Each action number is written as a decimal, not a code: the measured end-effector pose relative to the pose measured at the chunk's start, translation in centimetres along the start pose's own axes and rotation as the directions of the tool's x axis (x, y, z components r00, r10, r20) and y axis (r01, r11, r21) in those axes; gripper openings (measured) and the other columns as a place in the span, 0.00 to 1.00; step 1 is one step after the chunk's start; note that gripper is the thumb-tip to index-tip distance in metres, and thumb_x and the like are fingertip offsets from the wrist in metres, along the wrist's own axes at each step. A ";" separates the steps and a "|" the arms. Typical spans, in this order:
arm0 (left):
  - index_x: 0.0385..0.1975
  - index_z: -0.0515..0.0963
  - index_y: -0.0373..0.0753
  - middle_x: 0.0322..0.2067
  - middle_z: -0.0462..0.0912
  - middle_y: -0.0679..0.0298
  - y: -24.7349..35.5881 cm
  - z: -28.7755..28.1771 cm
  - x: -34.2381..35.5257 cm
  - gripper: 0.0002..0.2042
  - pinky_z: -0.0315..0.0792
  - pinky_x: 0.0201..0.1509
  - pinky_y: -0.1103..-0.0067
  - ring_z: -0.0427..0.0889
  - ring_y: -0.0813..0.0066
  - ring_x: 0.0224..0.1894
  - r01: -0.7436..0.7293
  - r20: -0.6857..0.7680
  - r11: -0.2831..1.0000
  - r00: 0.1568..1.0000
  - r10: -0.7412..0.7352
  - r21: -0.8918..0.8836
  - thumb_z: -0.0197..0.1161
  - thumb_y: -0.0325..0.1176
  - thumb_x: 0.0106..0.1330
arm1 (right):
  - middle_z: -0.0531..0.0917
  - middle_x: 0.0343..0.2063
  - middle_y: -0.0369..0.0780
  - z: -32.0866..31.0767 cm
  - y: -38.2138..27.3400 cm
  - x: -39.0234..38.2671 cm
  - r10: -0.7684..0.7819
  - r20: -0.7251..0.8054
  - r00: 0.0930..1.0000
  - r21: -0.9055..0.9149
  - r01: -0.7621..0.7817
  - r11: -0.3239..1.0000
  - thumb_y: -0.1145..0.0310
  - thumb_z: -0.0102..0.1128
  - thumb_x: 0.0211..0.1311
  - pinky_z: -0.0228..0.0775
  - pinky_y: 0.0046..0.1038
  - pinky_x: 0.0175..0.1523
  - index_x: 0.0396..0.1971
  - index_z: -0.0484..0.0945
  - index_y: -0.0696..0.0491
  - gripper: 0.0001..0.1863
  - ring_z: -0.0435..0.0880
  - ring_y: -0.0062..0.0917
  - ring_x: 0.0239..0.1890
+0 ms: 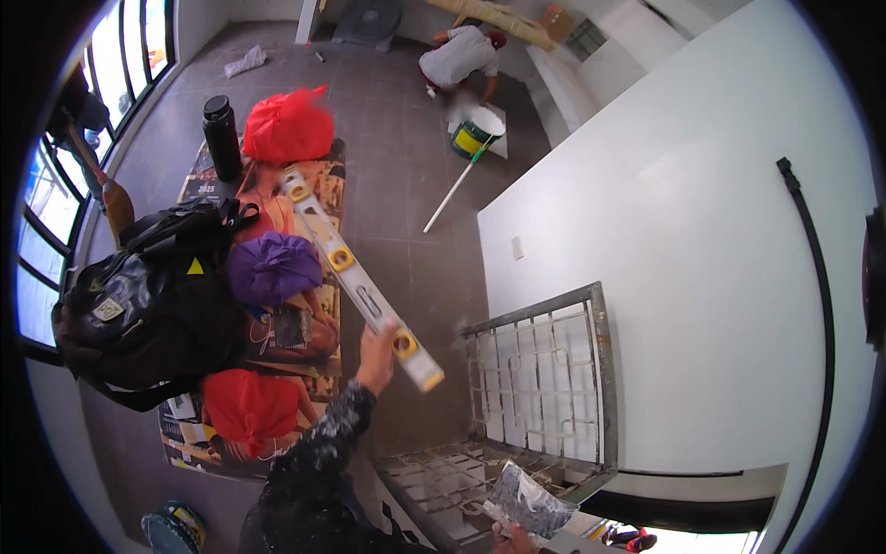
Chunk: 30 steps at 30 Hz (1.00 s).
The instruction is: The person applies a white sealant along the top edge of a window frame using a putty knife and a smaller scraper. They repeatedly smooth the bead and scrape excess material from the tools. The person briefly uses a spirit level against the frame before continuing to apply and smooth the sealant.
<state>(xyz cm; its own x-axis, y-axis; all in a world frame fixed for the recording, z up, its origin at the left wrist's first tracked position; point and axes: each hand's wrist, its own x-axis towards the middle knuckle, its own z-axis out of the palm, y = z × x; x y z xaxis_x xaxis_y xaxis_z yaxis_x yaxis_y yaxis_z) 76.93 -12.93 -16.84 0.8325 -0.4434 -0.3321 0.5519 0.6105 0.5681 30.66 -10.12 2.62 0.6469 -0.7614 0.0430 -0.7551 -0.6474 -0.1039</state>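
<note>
My left hand (376,360) is closed on the edge of a long spirit level (362,284) near its lower end. The level has a pale metal body with yellow-ringed vials and slants up and left, its far end over the bags on the floor. At the bottom edge my right hand (513,539), partly cut off, grips a wide flat blade smeared with whitish plaster, which looks like a plastering trowel (530,501). Its handle is mostly hidden by the fingers. The blade is in front of a rusty metal grille (604,369).
On printed sheets at left lie a black backpack (152,309), red bags (288,127), a purple bag (275,268) and a black bottle (221,138). A person (460,60) crouches by a paint bucket (476,132) with a pole. A white wall (683,249) bounds the right.
</note>
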 end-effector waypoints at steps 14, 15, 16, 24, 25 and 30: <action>0.53 0.66 0.37 0.39 0.81 0.61 17.3 17.6 -28.2 0.27 0.81 0.41 0.73 0.84 0.71 0.39 -0.218 0.678 0.966 0.732 0.067 0.139 0.68 0.49 0.66 | 0.82 0.24 0.49 -6.2 2.9 -16.6 0.057 -0.504 0.862 0.106 -0.004 0.994 0.75 0.59 0.55 0.70 0.48 0.30 0.37 0.81 0.54 0.09 0.80 0.50 0.26; 0.53 0.67 0.37 0.39 0.81 0.61 17.8 18.3 -29.8 0.26 0.81 0.40 0.74 0.84 0.72 0.38 -0.189 0.666 0.968 0.745 0.031 0.167 0.67 0.49 0.67 | 0.82 0.25 0.51 -6.1 3.3 -18.7 0.106 -0.463 0.880 0.093 -0.070 0.993 0.75 0.58 0.55 0.67 0.51 0.30 0.40 0.79 0.55 0.11 0.80 0.53 0.27; 0.53 0.67 0.37 0.38 0.81 0.61 18.0 19.0 -31.3 0.26 0.82 0.39 0.74 0.84 0.72 0.37 -0.169 0.675 0.971 0.738 0.013 0.166 0.66 0.49 0.68 | 0.82 0.25 0.52 -6.4 3.9 -21.0 0.129 -0.453 0.882 0.159 -0.062 0.985 0.73 0.57 0.58 0.66 0.52 0.30 0.41 0.79 0.55 0.11 0.79 0.54 0.27; 0.55 0.68 0.38 0.40 0.82 0.61 13.9 23.8 -44.3 0.23 0.82 0.42 0.76 0.83 0.76 0.39 -0.049 0.878 0.989 0.468 -0.100 0.139 0.59 0.49 0.73 | 0.81 0.26 0.54 -4.1 8.8 -39.4 0.481 -0.355 0.802 0.405 -0.332 0.852 0.67 0.54 0.67 0.66 0.52 0.30 0.44 0.78 0.55 0.10 0.79 0.55 0.27; 0.57 0.67 0.37 0.40 0.81 0.62 12.7 25.7 -45.6 0.23 0.82 0.42 0.78 0.83 0.76 0.40 -0.102 0.882 0.992 0.472 -0.017 0.074 0.58 0.48 0.73 | 0.81 0.26 0.54 -3.4 9.2 -41.7 0.559 -0.330 0.760 0.430 -0.406 0.806 0.66 0.54 0.68 0.66 0.52 0.31 0.44 0.78 0.55 0.10 0.79 0.55 0.27; 0.60 0.68 0.37 0.38 0.78 0.69 7.3 31.2 -51.3 0.29 0.78 0.45 0.81 0.81 0.81 0.42 -0.091 0.967 0.983 0.215 -0.139 0.162 0.61 0.54 0.70 | 0.81 0.27 0.55 1.7 9.1 -51.4 0.832 -0.275 0.482 0.608 -0.583 0.539 0.62 0.52 0.72 0.68 0.50 0.32 0.44 0.78 0.55 0.12 0.79 0.54 0.27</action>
<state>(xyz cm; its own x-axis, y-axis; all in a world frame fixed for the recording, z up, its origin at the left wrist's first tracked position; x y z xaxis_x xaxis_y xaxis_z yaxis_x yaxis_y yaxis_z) 36.72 -6.23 27.84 0.0548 -0.8147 0.5773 0.4588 0.5341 0.7101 -9.28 23.16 -2.22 -0.3454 -0.9153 0.2071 -0.7191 0.1163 -0.6851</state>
